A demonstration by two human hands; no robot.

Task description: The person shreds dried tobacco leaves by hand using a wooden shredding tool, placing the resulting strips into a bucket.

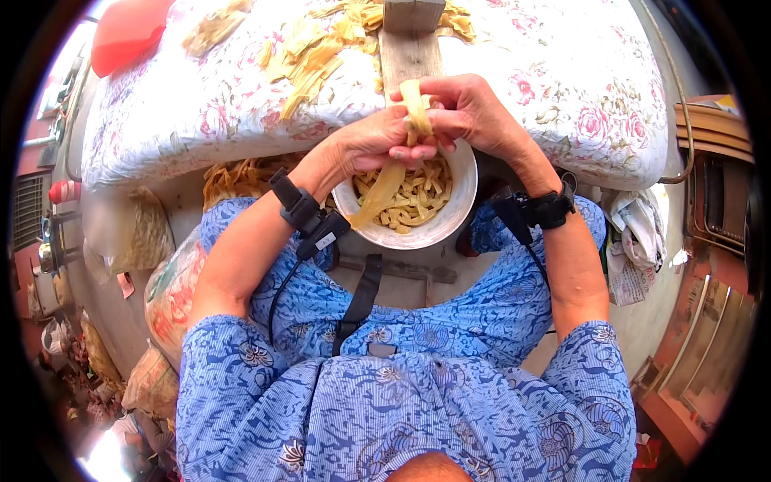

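Above a white bowl (464, 210), both hands meet around a flat pale-yellow strip (417, 108), pliable and leaf-like. It is looped over the fingers, and a long tail hangs toward the bowl's left rim. My left hand (376, 143) is closed on the strip from the left, its fingertips partly covered. From the right, my right hand (475, 111) pinches the loop between bent fingers. Small folded yellow pieces (418, 201) lie heaped in the bowl. Behind the hands, a wooden board (408, 60) with an upright block projects over the cloth-covered surface.
Loose yellow strips (317, 60) are spread over the flowered cloth (217, 88), left of the board. More strips (241, 178) hang or lie by my left knee. A red plastic object (124, 36) sits at the far left. White plastic bags (638, 233) are at the right.
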